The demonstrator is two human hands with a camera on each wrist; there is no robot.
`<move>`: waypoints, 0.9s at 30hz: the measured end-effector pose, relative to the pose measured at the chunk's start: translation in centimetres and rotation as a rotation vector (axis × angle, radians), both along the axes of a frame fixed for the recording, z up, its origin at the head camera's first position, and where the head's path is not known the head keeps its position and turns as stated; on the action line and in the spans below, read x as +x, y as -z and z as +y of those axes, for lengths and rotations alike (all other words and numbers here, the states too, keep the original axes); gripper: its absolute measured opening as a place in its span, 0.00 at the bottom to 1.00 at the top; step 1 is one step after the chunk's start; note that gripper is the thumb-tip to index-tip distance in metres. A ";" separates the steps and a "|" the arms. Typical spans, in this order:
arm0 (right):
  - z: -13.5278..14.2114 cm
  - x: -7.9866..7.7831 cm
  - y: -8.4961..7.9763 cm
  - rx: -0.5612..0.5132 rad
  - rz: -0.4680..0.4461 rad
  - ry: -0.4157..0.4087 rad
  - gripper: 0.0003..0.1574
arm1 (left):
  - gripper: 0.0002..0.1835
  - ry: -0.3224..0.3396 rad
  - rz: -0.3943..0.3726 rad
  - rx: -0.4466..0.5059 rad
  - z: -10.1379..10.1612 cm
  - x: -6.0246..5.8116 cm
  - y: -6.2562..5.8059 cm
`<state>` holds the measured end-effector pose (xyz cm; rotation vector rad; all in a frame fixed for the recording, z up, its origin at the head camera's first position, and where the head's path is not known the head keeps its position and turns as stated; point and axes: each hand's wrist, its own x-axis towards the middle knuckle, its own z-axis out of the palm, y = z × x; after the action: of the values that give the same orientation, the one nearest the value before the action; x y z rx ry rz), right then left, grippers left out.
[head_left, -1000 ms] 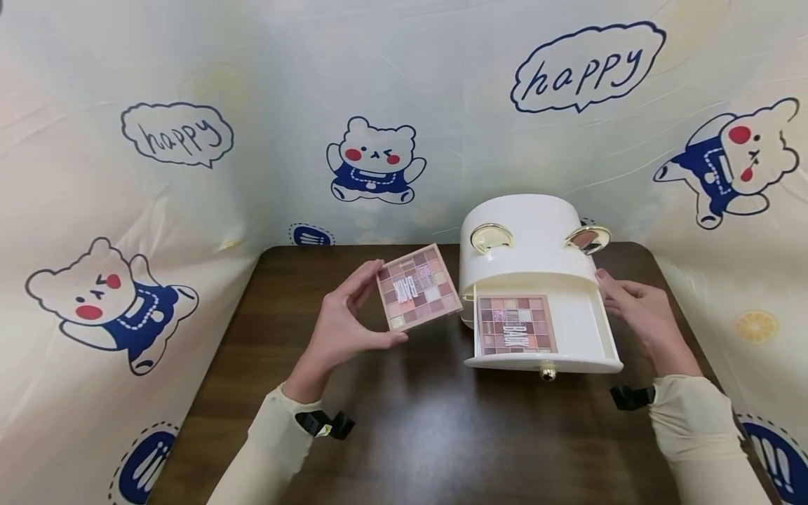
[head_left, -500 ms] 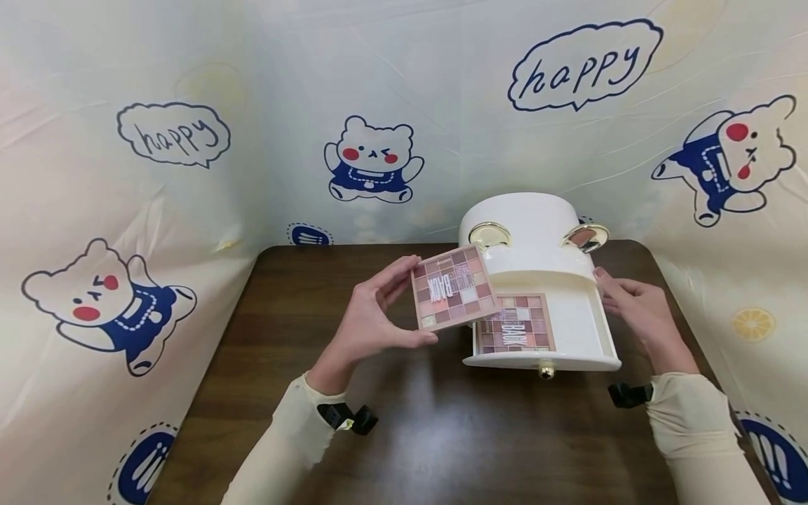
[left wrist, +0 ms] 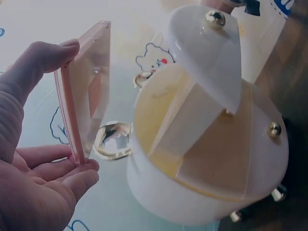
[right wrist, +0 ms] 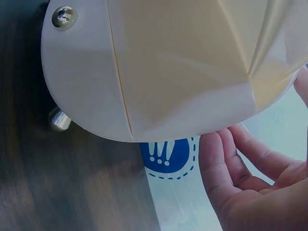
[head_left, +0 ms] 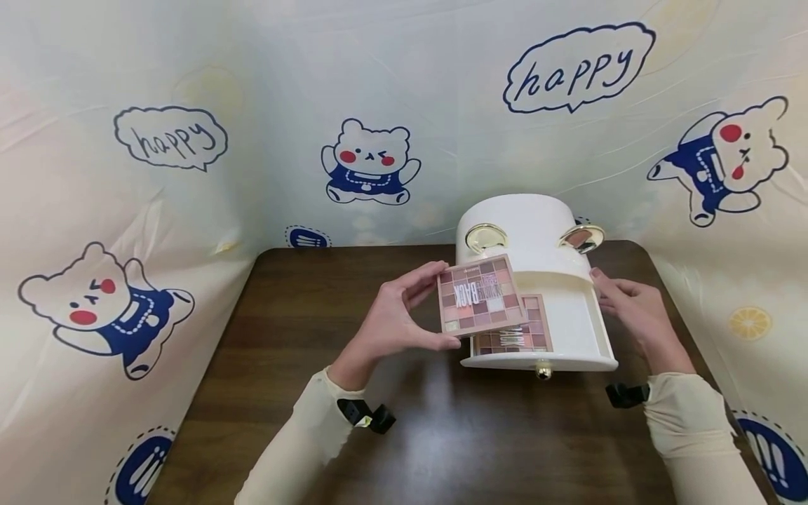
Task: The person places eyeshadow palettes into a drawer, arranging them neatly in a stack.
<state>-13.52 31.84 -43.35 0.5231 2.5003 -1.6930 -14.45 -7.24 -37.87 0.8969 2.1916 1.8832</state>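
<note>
Pinched by its edges between thumb and fingers, a square eyeshadow palette (head_left: 482, 293) is in my left hand (head_left: 399, 315). It is tilted and partly covers the drawer's left side in the head view. The white rounded storage box (head_left: 520, 221) has its upper drawer (head_left: 574, 326) pulled out. A second eyeshadow palette (head_left: 539, 330) lies inside on the left, partly hidden behind the held one. My right hand (head_left: 640, 319) touches the box's right side. In the right wrist view, the fingers (right wrist: 214, 161) rest against its curved wall.
Two gold-rimmed ears (head_left: 486, 238) stick out from the box. A gold knob (head_left: 543, 370) is on the drawer front. The left wrist view shows a lower front with another knob (left wrist: 274, 129). The brown table (head_left: 290, 315) meets a printed cloth backdrop (head_left: 278, 175).
My left hand has carried the palette rightward, from beside the box to over the drawer's left part. My right hand stays at the box's side.
</note>
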 end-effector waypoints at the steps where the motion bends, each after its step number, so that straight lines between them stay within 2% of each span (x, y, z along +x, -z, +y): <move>1: 0.0 0.0 0.0 -0.002 0.000 -0.001 0.57 | 0.51 0.002 -0.007 -0.008 0.2 0.0 0.0; 13: -0.1 0.0 0.0 0.025 -0.030 -0.005 0.60 | 0.51 0.070 -0.038 -0.078 1.7 -0.1 -0.3; 20: -0.1 0.0 0.1 0.022 -0.039 -0.012 0.60 | 0.50 0.099 -0.102 -0.095 2.3 0.0 -0.2; 27: 0.0 0.0 -0.2 0.037 -0.036 -0.024 0.61 | 0.49 0.113 -0.148 -0.120 3.0 -0.5 -0.2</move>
<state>-13.49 31.88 -43.15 0.5202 2.5069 -1.6170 -14.92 -4.27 -37.71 0.8144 2.0949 1.6906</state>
